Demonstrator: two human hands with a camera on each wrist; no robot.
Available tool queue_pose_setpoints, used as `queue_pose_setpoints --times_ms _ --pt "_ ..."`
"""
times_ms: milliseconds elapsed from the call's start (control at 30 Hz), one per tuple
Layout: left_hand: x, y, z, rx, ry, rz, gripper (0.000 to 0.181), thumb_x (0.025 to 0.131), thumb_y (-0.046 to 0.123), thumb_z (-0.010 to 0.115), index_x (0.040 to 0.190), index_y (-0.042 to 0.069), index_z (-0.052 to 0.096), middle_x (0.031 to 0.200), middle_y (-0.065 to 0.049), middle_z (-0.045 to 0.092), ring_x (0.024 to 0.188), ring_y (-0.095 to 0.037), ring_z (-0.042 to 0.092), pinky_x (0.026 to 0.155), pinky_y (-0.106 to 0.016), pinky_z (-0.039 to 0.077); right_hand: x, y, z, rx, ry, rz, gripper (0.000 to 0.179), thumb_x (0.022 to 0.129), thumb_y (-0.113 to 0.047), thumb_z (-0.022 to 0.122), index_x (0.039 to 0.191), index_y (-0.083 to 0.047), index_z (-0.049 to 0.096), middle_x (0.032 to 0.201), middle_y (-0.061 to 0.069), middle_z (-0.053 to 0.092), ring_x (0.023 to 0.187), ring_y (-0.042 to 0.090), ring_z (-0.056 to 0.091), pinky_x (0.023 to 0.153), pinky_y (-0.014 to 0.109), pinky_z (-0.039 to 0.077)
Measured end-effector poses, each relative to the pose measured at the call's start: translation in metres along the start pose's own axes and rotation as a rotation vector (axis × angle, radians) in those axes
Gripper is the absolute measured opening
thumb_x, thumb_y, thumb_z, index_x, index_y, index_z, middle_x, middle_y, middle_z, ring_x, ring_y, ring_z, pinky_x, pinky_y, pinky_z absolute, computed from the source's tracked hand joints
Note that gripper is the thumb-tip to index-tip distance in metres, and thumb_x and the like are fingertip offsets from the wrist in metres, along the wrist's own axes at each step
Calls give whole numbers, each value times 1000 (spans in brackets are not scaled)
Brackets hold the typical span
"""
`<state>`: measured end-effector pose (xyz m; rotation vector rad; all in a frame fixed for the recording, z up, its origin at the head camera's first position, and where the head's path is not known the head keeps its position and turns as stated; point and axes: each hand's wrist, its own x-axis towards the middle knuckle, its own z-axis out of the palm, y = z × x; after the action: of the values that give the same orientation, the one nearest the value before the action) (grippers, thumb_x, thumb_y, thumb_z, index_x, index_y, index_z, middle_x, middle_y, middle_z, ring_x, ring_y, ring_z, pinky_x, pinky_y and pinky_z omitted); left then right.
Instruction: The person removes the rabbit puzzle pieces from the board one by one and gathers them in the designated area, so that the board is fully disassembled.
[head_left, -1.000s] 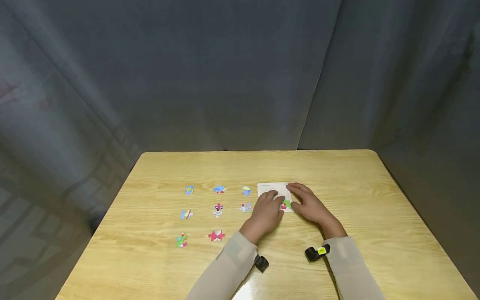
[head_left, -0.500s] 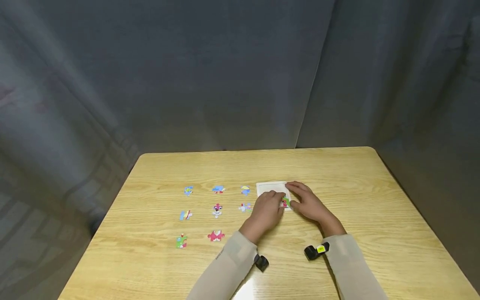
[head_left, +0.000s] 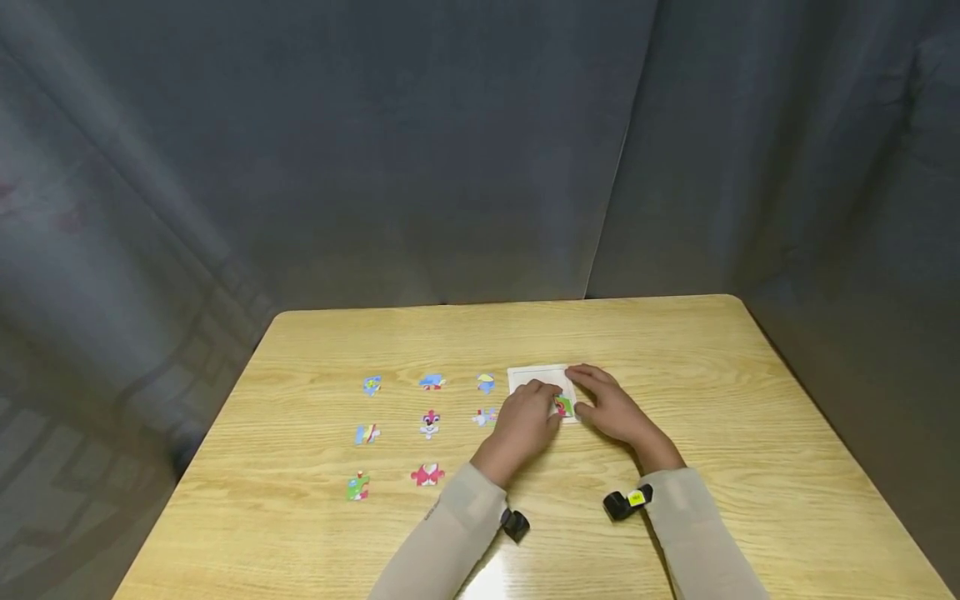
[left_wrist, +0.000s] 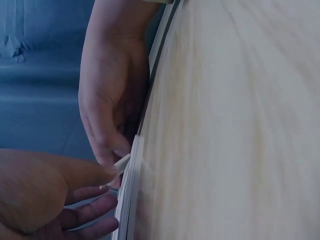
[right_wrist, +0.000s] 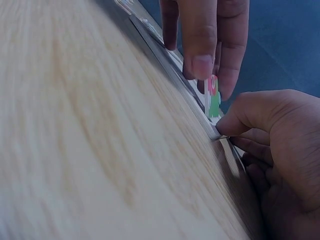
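Note:
My left hand (head_left: 522, 418) pinches a green-and-red jigsaw piece (head_left: 563, 406) at the near right corner of a white puzzle tray (head_left: 534, 375). The piece (right_wrist: 214, 100) stands tilted on edge in the right wrist view, between thumb and fingers. From the left wrist, only its pale side shows beside the thumb. My right hand (head_left: 611, 408) holds the tray's right edge, its index finger near the far corner and its thumb (right_wrist: 231, 124) at the near corner. The left hand covers part of the tray in the head view.
Several loose pieces lie spread left of the tray, including a red one (head_left: 427, 475), a green one (head_left: 358, 486), an animal-face piece (head_left: 430, 424) and a blue-and-yellow one (head_left: 486, 383). Grey curtains (head_left: 450, 167) hang behind the wooden table (head_left: 675, 333).
The green-and-red piece, flatter in the tray a second ago, has turned and tilted in the left fingers. Both hands stay at the tray; the whole head view has shifted slightly.

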<state>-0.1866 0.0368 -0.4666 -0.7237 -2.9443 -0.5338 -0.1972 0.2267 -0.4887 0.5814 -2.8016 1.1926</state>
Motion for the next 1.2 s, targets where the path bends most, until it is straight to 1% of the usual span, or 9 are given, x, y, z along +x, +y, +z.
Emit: queue_pose_setpoints --times_ms 233,333,433,567,667,733,833,1033,1200 --pt "-8 -10 -7 -97 -25 -30 38 94 22 64 131 13 60 127 -6 58 116 -22 55 96 -34 47 1 1 0 -9 -21 23 60 87 -7 59 145 -1 43 150 17 36 141 38 25 109 60 25" --pt "-13 -16 -11 -127 -17 -31 39 93 21 64 131 12 60 126 -7 58 118 -23 54 98 -35 45 2 1 0 -13 -23 23 60 88 -7 59 145 -1 43 150 17 36 140 39 25 109 60 26" --pt "-19 -22 -16 -137 -15 -32 39 93 21 64 130 11 60 125 -6 58 118 -23 54 99 -35 45 3 1 -1 -11 -24 29 60 88 -6 60 145 -1 43 149 17 37 140 39 26 108 60 26" --pt "-28 -27 -22 -158 -8 -34 39 92 21 65 130 11 60 123 -5 59 116 -22 55 97 -34 46 3 3 -2 -13 -24 42 60 88 -6 59 145 -1 43 149 17 36 140 40 26 108 61 26" --pt "-34 -30 -27 -177 4 -16 39 92 21 66 130 10 60 121 -5 59 112 -20 56 94 -32 48 2 5 -4 -16 -21 45 60 89 -5 59 146 -1 42 149 18 36 139 41 26 107 62 27" --pt "-39 -31 -29 -187 -3 -6 40 93 23 66 131 10 59 121 -5 59 109 -18 56 92 -31 48 1 6 -6 -12 -18 39 59 89 -4 59 146 -1 42 149 18 36 139 42 26 107 63 27" --pt "-49 -32 -32 -193 -18 11 41 94 25 66 132 11 58 122 -3 58 110 -17 55 91 -30 49 0 9 -6 -1 -16 31 59 90 -4 60 146 -1 42 149 18 36 139 42 25 106 63 27" --pt "-72 -35 -33 -159 -29 25 38 93 27 66 128 15 60 123 0 58 118 -19 53 97 -34 46 1 11 -4 -7 -29 35 59 90 -6 60 146 -1 41 149 18 35 140 42 24 107 62 25" --pt "-88 -38 -31 -122 -35 45 37 92 29 68 125 14 61 120 1 58 116 -18 54 97 -32 46 2 9 -6 -16 -37 26 59 91 -6 60 146 -1 41 150 19 34 140 42 23 107 63 25"
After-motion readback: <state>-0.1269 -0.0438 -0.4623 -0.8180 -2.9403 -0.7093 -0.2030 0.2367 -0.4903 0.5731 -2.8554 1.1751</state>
